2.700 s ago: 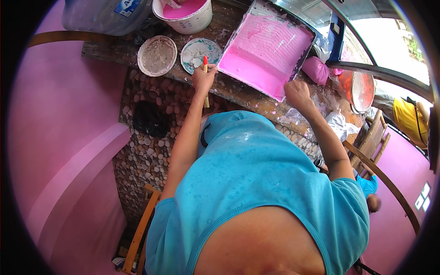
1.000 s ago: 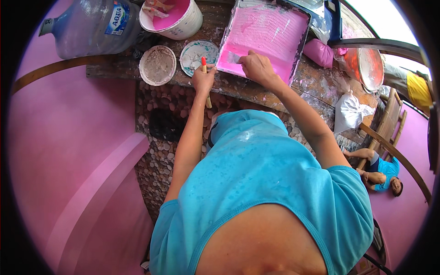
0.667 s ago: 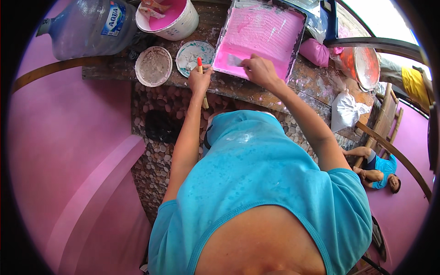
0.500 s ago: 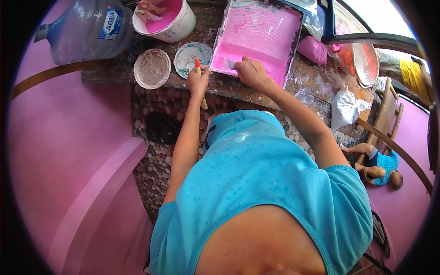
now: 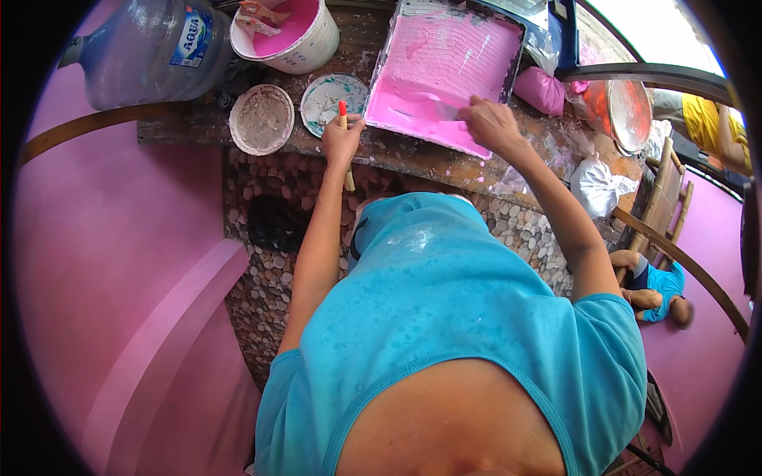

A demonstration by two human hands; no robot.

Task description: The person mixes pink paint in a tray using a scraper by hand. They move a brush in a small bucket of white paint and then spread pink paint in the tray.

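My right hand [image 5: 490,123] is closed around a putty knife [image 5: 444,112], its flat blade in the pink paint at the near end of a paint tray [image 5: 452,144]. Most of the knife's handle is hidden in my fingers. My left hand [image 5: 341,141] grips a slim yellow stick-like handle with a red end [image 5: 343,109], held upright; its pale lower end shows below the hand. What tool that handle belongs to cannot be made out. The left fingertips are close by the tray's near left corner. Pink paint coats the tray's ridged slope.
Left of the tray stand two round lids [image 5: 262,119] and a white bucket [image 5: 305,54] of pink paint. Beyond them lies a large clear water bottle [image 5: 151,59]. On the right are a pink bag [image 5: 541,90], an orange bucket [image 5: 623,111], a white bag [image 5: 599,186] and other people.
My right hand has moved right across the tray with the putty knife, whose blade now shows more plainly. My left hand has stayed nearly still.
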